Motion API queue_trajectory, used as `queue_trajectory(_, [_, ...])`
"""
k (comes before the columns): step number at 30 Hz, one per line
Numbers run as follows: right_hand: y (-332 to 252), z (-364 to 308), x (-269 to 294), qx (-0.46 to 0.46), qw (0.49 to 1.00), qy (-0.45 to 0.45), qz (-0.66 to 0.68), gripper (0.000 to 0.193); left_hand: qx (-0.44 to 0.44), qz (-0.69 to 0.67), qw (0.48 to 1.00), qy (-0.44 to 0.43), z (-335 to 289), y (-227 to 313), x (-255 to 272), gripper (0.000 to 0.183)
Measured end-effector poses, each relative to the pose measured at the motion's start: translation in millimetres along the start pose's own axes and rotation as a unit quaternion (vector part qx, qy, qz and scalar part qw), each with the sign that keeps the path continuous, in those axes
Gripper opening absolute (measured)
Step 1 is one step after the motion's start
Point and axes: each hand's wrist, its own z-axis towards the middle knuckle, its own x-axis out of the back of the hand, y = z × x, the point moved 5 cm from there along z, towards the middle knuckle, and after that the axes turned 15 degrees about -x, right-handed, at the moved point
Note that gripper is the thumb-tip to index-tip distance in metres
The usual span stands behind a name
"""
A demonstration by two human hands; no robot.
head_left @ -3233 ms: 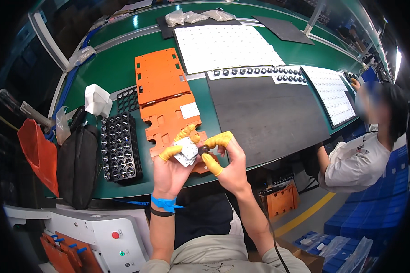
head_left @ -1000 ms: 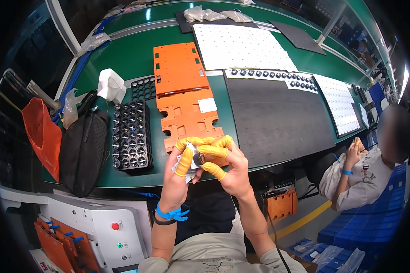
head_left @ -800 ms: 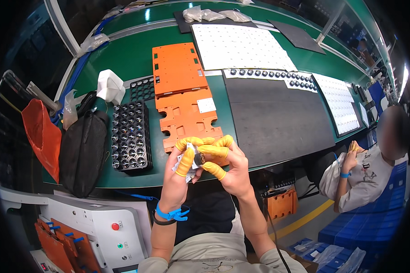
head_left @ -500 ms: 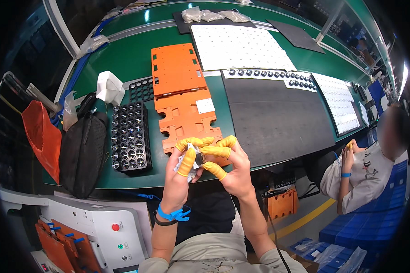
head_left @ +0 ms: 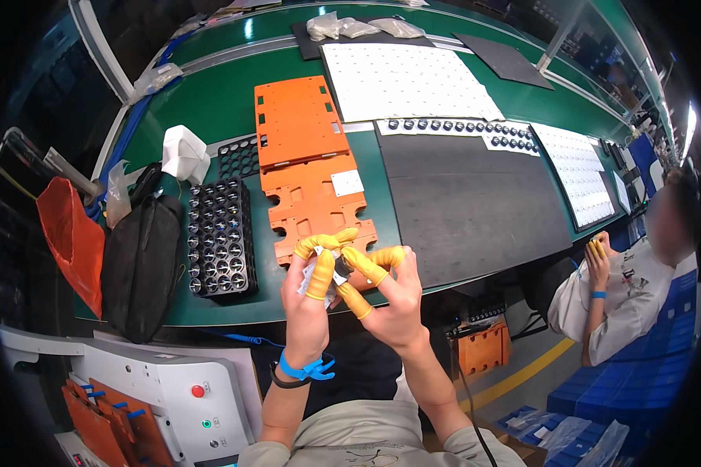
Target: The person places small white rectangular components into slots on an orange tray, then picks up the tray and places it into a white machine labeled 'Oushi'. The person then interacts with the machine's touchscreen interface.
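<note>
Yellow finger cots cover fingertips on both hands. My left hand (head_left: 310, 292) is closed on a small black part (head_left: 341, 267), with crumpled white sheet-like material (head_left: 308, 279) against its palm and fingers. From the right, my right hand (head_left: 393, 300) pinches at the same part, thumb below and index finger above. The fingers hide most of the part, so its exact kind is unclear. Both hands are just above the near end of an orange fixture board (head_left: 308, 194) on the green bench (head_left: 288, 307).
A black tray of round parts (head_left: 220, 237) stands left of the fixture, beside a black bag (head_left: 142, 268). Right are a dark mat (head_left: 475, 210), a white sheet (head_left: 405, 82) and rows of black round parts (head_left: 452, 127). A co-worker (head_left: 611, 292) sits at right; a machine panel (head_left: 195, 405) is lower left.
My right hand has shifted left, and its thumb and index finger have closed in on the black part. My left hand has stayed nearly in place, still holding it.
</note>
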Motion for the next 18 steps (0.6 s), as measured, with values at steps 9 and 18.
queue_trajectory(9, [5,2,0,0.091,0.984,0.136,-0.074,0.038,-0.006,0.026,0.999,-0.018,-5,-11,-11,0.051])
queue_trajectory(18, [79,78,6,-0.272,0.958,-0.075,-0.050,0.028,0.047,-0.014,0.999,-0.017,2,-18,22,0.041])
